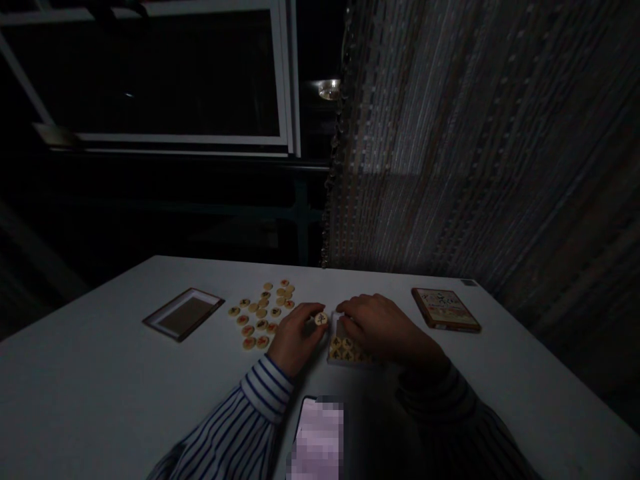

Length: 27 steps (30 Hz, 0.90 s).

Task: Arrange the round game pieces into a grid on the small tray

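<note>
Between the thumb and fingers of my left hand is a round wooden Chinese chess piece with a dark character facing up. Just right of it, a clear plastic box holds rows of chess pieces with dark characters. My right hand lies over the box's far and right parts, its fingers bent at the far left corner; whether they pinch a piece is hidden. Left of my left hand, several loose pieces are scattered, some with red characters, some dark, some blank side up.
An open shallow box lid lies at the left of the white table. A flat printed box lies at the right. A phone is near the front edge. Behind stand a bead curtain and a window.
</note>
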Each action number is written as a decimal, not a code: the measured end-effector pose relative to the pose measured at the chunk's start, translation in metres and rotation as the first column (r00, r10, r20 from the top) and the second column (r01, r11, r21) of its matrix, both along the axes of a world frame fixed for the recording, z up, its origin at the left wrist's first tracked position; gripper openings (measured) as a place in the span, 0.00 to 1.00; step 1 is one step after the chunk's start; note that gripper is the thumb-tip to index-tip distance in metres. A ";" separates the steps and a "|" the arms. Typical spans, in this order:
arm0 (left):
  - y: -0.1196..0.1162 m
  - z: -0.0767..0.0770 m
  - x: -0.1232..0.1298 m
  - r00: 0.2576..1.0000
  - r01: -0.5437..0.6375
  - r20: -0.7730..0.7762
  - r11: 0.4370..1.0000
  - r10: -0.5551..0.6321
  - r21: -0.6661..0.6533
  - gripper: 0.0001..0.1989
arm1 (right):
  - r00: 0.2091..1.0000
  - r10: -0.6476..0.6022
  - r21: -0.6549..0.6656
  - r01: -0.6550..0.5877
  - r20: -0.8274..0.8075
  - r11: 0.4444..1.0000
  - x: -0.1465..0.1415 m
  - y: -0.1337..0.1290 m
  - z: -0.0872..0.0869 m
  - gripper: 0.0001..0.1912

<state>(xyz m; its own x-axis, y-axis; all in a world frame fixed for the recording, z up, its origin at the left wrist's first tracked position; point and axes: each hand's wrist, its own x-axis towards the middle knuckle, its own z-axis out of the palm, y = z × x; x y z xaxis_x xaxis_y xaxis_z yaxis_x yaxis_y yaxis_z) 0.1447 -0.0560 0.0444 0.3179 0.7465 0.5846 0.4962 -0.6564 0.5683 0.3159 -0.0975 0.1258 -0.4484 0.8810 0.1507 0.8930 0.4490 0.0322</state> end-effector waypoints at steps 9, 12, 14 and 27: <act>0.000 -0.012 0.013 0.998 -0.029 0.048 1.000 0.029 0.004 0.12 | 1.000 -0.028 -0.010 0.028 0.002 1.000 0.008 0.003 -0.002 0.15; -0.001 -0.017 0.013 0.999 -0.044 0.032 0.999 0.044 -0.006 0.12 | 0.999 -0.033 -0.024 0.034 0.014 0.999 0.007 0.003 -0.003 0.15; -0.002 -0.020 0.014 0.998 -0.059 0.019 0.998 0.059 -0.007 0.12 | 0.999 -0.033 -0.034 0.034 0.024 0.999 0.006 0.004 -0.004 0.15; -0.007 -0.029 0.017 1.000 -0.016 0.012 0.997 0.015 0.081 0.12 | 1.000 -0.004 -0.002 0.004 -0.011 1.000 0.002 0.002 -0.017 0.15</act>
<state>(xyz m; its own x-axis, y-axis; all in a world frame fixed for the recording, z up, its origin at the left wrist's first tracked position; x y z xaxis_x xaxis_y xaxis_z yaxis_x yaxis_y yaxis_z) 0.1614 -0.0634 0.0157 0.2993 0.7014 0.6469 0.5002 -0.6927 0.5195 0.3182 -0.0957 0.1090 -0.4432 0.8832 0.1538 0.8951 0.4454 0.0218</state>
